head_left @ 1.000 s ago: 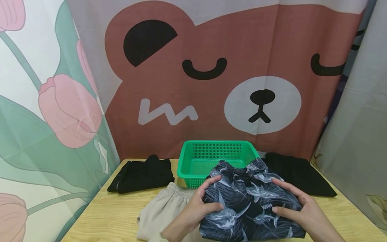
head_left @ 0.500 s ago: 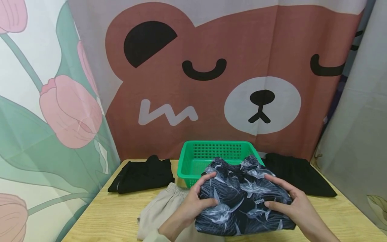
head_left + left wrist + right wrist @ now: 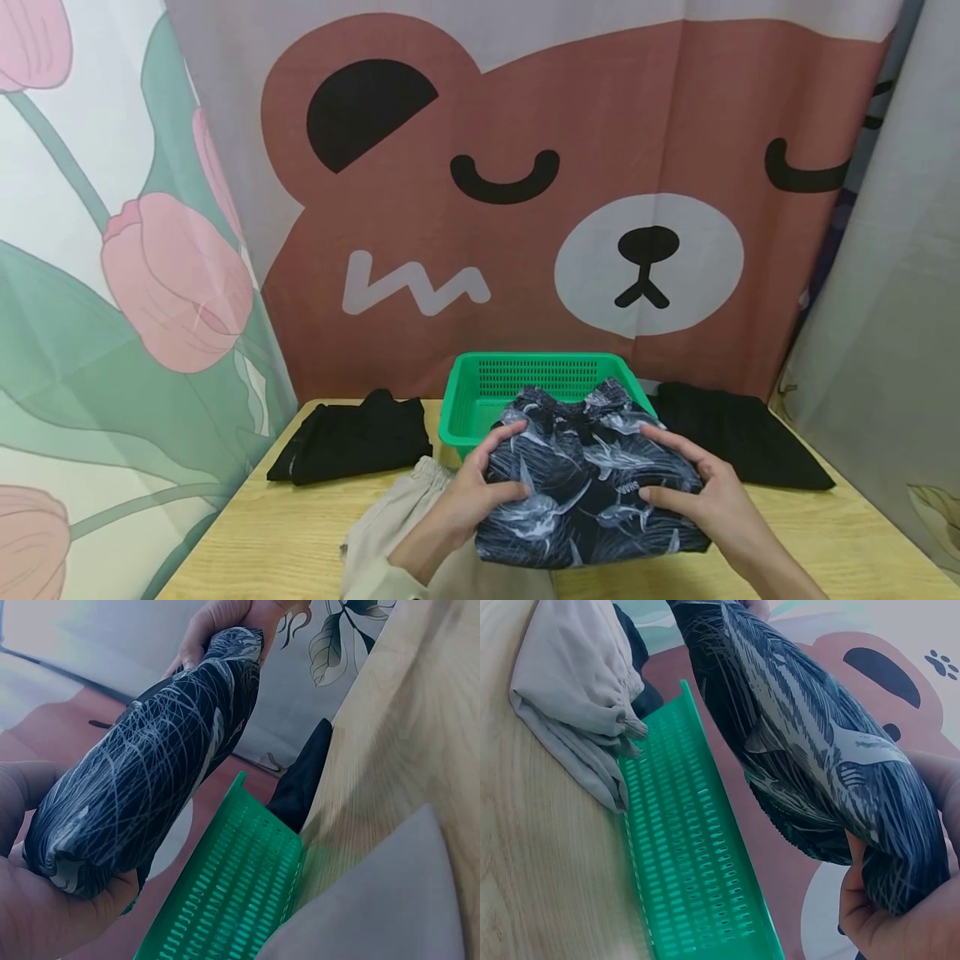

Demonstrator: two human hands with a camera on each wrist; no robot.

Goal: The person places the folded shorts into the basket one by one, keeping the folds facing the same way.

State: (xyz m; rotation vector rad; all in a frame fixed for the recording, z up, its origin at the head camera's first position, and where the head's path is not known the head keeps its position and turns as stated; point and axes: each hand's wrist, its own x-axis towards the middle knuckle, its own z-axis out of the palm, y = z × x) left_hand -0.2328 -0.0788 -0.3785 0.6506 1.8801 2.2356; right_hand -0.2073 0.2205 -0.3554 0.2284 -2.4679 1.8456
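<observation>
Between both hands a folded, shark-printed garment (image 3: 592, 492) in black and grey, with a gathered waistband, is held above the table. My left hand (image 3: 472, 500) grips its left side, thumb on the near face. On the opposite side my right hand (image 3: 712, 508) holds it the same way. The left wrist view shows the folded garment (image 3: 150, 765) raised off the wood, its edge in the left hand (image 3: 52, 900). In the right wrist view the right hand (image 3: 900, 922) pinches a corner of it. Behind it stands a green basket (image 3: 459, 400), partly covered by the garment.
Beige elastic-waisted clothing (image 3: 390, 525) lies on the table (image 3: 247, 533) under the left forearm. A folded black garment (image 3: 360, 437) rests to the basket's left, and another black garment (image 3: 742, 433) to its right. A bear-print curtain (image 3: 420, 350) hangs behind.
Both hands have carried the shark-print garment a little left and upward, toward the basket. Their hold on it looks the same. The other clothes and the basket have stayed put.
</observation>
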